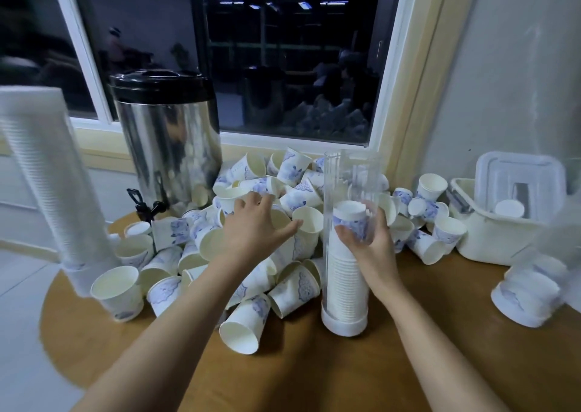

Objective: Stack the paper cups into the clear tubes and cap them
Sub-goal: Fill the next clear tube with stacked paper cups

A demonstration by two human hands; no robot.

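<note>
**Near edge.** A round brown wooden table (424, 364) carries everything. A white paper cup with blue print (240, 328) lies on its side near the middle of this edge, mouth turned outward.

**Just right of it.** An upright clear plastic tube (349, 175) stands on a round white base cap (345, 325). A nested stack of white cups (345, 281) fills roughly the lower half of the tube. Its top is uncapped.

**Left and right edges.** A tall ribbed white column of stacked cups (47, 175) leans at the left edge. At the right edge a short stack of printed cups (528, 292) lies on its side, too blurred to show any cover.

**Centre.** A heap of loose paper cups (292, 166) lies tumbled at all angles, crowding the tube on its left and far sides.

**Far side.** A cream plastic basket (484, 241) holds a clear lidded box (518, 172) on the right. A polished steel urn with a black lid and tap (166, 141) stands on the left, in front of a dark window (283, 65).

**Hands.** The left hand (254, 226) lies palm-down on the heap with its fingers spread, touching cups. The right hand (371, 241) grips the tube at mid-height, fingers curled round it at the level of the top cup.
</note>
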